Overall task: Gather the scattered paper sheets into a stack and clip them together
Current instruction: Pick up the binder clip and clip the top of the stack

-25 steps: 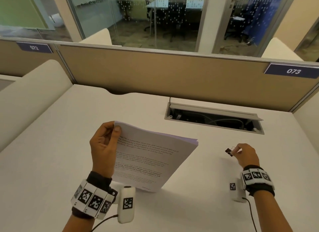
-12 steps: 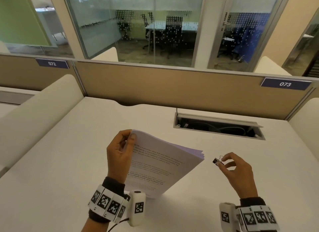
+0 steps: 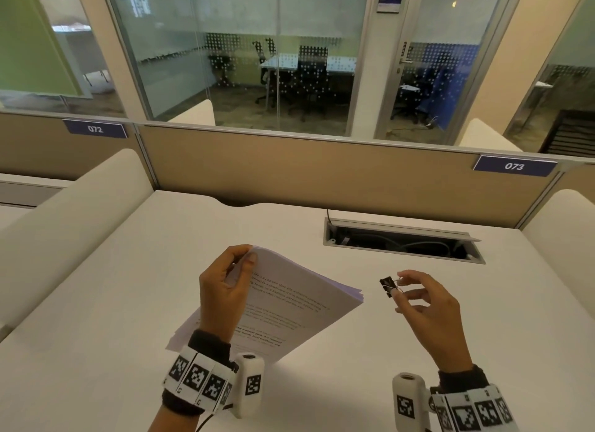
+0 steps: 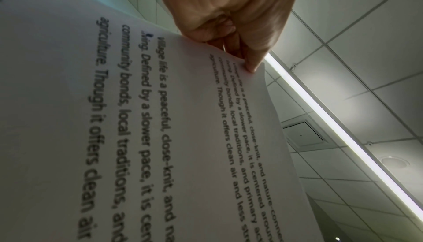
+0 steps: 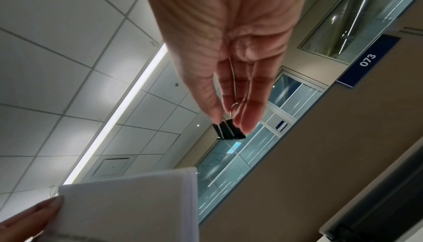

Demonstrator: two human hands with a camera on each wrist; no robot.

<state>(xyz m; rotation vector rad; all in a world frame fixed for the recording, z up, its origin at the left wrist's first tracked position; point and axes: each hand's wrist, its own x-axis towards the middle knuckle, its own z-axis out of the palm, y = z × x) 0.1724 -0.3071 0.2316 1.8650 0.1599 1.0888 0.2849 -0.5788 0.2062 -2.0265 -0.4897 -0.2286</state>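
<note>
A stack of printed paper sheets (image 3: 289,306) stands tilted on the white desk, its lower edge resting on the surface. My left hand (image 3: 225,290) pinches the stack's upper left corner, thumb on the front; the left wrist view shows the stack (image 4: 160,137) and my left hand (image 4: 228,19) from close up. A small black binder clip (image 3: 387,285) is held in the air just right of the stack's right corner. My right hand (image 3: 418,299) pinches its wire handles. In the right wrist view my right hand (image 5: 231,117) holds the clip (image 5: 228,131) above the stack's corner (image 5: 137,204).
An open cable tray (image 3: 402,243) is cut into the desk behind my hands. A tan partition (image 3: 322,174) runs along the desk's far edge, with padded dividers (image 3: 74,225) at both sides.
My right hand has lifted the binder clip off the desk and carried it left, close to the stack's right corner. The left hand still holds the stack by the same corner.
</note>
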